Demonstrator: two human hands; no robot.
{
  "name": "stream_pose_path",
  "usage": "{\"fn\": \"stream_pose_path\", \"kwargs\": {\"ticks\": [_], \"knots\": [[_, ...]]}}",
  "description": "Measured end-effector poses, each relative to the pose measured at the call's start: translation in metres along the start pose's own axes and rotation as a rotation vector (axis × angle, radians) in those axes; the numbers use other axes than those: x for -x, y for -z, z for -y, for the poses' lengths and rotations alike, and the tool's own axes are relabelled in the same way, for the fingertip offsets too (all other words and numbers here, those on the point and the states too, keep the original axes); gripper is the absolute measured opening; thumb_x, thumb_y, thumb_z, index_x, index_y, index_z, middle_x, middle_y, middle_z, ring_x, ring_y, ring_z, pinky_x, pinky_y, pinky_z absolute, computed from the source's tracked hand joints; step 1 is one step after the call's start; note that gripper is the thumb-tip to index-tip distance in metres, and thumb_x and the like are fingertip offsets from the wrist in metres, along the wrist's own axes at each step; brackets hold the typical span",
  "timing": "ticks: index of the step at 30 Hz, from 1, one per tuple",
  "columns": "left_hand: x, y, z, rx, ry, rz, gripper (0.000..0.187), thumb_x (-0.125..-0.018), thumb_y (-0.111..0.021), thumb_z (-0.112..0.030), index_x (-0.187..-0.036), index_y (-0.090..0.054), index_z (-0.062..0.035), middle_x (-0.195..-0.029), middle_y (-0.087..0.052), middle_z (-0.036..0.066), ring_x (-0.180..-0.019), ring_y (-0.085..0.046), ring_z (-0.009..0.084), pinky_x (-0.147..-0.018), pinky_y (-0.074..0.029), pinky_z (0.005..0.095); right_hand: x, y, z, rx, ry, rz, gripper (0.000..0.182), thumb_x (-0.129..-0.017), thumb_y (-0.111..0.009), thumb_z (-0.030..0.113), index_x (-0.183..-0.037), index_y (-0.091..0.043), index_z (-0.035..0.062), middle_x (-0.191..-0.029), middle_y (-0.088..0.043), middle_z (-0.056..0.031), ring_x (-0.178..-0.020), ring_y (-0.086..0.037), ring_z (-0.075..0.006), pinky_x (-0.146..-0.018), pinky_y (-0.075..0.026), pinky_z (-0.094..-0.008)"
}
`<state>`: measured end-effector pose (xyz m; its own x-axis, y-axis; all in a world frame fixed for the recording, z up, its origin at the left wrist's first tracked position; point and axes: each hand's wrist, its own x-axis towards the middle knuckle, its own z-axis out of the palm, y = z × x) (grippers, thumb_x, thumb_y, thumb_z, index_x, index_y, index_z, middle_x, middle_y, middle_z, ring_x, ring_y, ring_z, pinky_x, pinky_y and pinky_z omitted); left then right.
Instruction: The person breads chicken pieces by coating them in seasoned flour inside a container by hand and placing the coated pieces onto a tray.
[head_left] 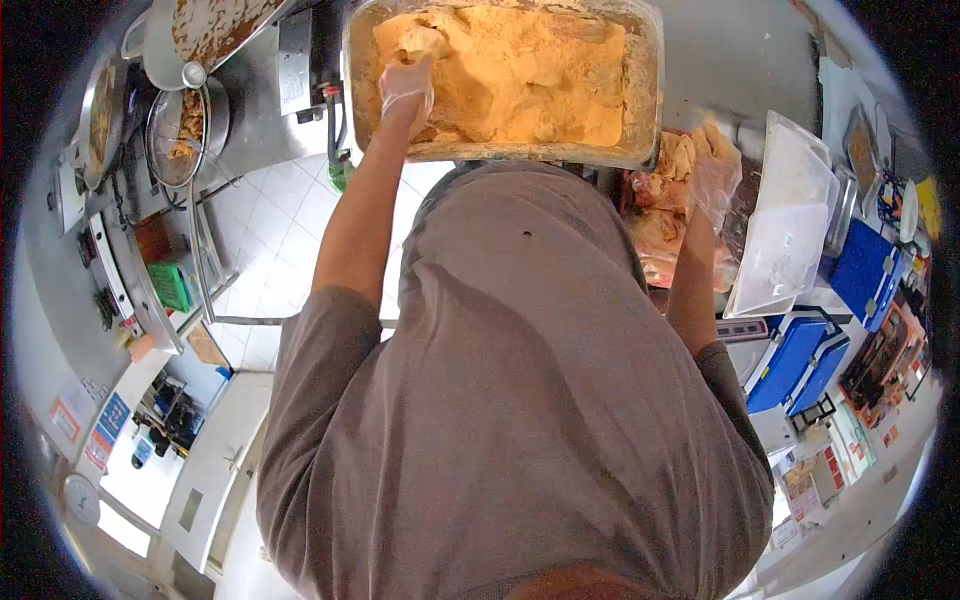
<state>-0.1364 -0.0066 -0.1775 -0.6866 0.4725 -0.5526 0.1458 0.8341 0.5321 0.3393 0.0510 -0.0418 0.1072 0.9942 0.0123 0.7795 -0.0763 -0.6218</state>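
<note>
My left hand (405,88), in a clear plastic glove, reaches into a large tub (500,152) of orange-yellow breading flour (520,85). Its fingers are closed on a flour-coated chicken piece (425,42) at the tub's left side. To the right, my right hand (714,170), also gloved and dusted with flour, is over a container of raw chicken pieces (660,228). The fingers there look stretched out beside a pale chicken piece (677,157); whether they touch it is hard to tell.
A translucent white lid (790,215) leans beside the raw chicken. At upper left, a round wire strainer (180,140) stands near a steel counter (255,95). Blue boxes (862,272) are at the far right. White floor tiles (285,215) show at left.
</note>
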Motion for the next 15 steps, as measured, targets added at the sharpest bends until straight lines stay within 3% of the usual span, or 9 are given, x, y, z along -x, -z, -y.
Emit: {"fn": "stream_pose_path", "kwargs": {"ticks": [2, 4, 6, 8, 11, 13, 15], "knots": [[-0.06, -0.025, 0.039, -0.202, -0.338, 0.029, 0.058, -0.09, -0.068, -0.047, -0.112, -0.072, 0.0065, -0.106, -0.074, 0.022, -0.095, -0.071, 0.034, -0.083, -0.055, 0.0449, 0.003, -0.003, -0.006, -0.011, 0.016, 0.029, 0.03, -0.091, -0.069, 0.021, -0.116, -0.073, 0.0038, -0.095, -0.073, -0.0184, -0.079, -0.064, -0.0211, -0.078, -0.052, -0.0356], [-0.075, -0.031, 0.048, -0.053, -0.474, 0.113, 0.05, -0.092, -0.068, -0.04, -0.115, -0.072, 0.0038, -0.103, -0.075, 0.021, -0.094, -0.072, 0.0313, -0.081, -0.055, 0.0438, 0.006, -0.005, -0.015, -0.037, 0.016, 0.025, 0.034, -0.092, -0.07, 0.023, -0.121, -0.073, 0.0057, -0.103, -0.075, -0.0181, -0.087, -0.069, -0.0208, -0.083, -0.053, -0.0345], [-0.051, -0.016, 0.038, 0.442, -0.381, 0.249, 0.038, -0.093, -0.068, -0.031, -0.116, -0.073, -0.0019, -0.102, -0.075, 0.021, -0.092, -0.073, 0.0283, -0.079, -0.056, 0.0428, 0.009, -0.001, -0.012, -0.056, -0.039, 0.067, 0.037, -0.092, -0.071, 0.023, -0.125, -0.072, 0.0064, -0.11, -0.075, -0.0181, -0.096, -0.071, -0.0225, -0.088, -0.054, -0.0346], [-0.027, -0.004, 0.023, 0.045, -0.509, 0.15, 0.028, -0.092, -0.069, -0.028, -0.11, -0.076, -0.0087, -0.09, -0.074, 0.016, -0.08, -0.071, 0.0255, -0.068, -0.053, 0.04, 0.011, -0.001, -0.013, -0.042, -0.035, 0.083, 0.038, -0.092, -0.071, 0.023, -0.126, -0.072, 0.0063, -0.113, -0.076, -0.0175, -0.099, -0.072, -0.0233, -0.089, -0.054, -0.0346], [-0.017, -0.003, 0.008, -0.84, -0.935, 0.007, 0.026, -0.092, -0.069, -0.03, -0.108, -0.076, -0.0107, -0.083, -0.073, 0.013, -0.075, -0.07, 0.023, -0.064, -0.052, 0.0398, 0.01, -0.011, -0.027, -0.051, 0.013, 0.086, 0.038, -0.092, -0.072, 0.022, -0.125, -0.072, 0.0058, -0.11, -0.076, -0.016, -0.095, -0.072, -0.0233, -0.087, -0.055, -0.0346], [-0.015, -0.006, 0.006, -1.067, -0.987, -0.028, 0.026, -0.094, -0.066, -0.029, -0.113, -0.074, -0.0142, -0.09, -0.074, 0.013, -0.082, -0.071, 0.0233, -0.07, -0.054, 0.0407, 0.009, -0.021, -0.039, -0.174, -0.018, 0.122, 0.037, -0.091, -0.073, 0.022, -0.125, -0.072, 0.0067, -0.108, -0.077, -0.0156, -0.092, -0.072, -0.0235, -0.084, -0.055, -0.0347], [-0.023, -0.007, 0.013, -0.76, -0.761, 0.015, 0.026, -0.097, -0.06, -0.026, -0.119, -0.072, -0.0201, -0.102, -0.074, 0.014, -0.09, -0.072, 0.0243, -0.077, -0.057, 0.0404, 0.005, -0.022, -0.029, -0.132, 0.05, 0.131, 0.037, -0.091, -0.073, 0.021, -0.125, -0.072, 0.0063, -0.105, -0.077, -0.015, -0.089, -0.072, -0.0234, -0.082, -0.055, -0.0345]]}}
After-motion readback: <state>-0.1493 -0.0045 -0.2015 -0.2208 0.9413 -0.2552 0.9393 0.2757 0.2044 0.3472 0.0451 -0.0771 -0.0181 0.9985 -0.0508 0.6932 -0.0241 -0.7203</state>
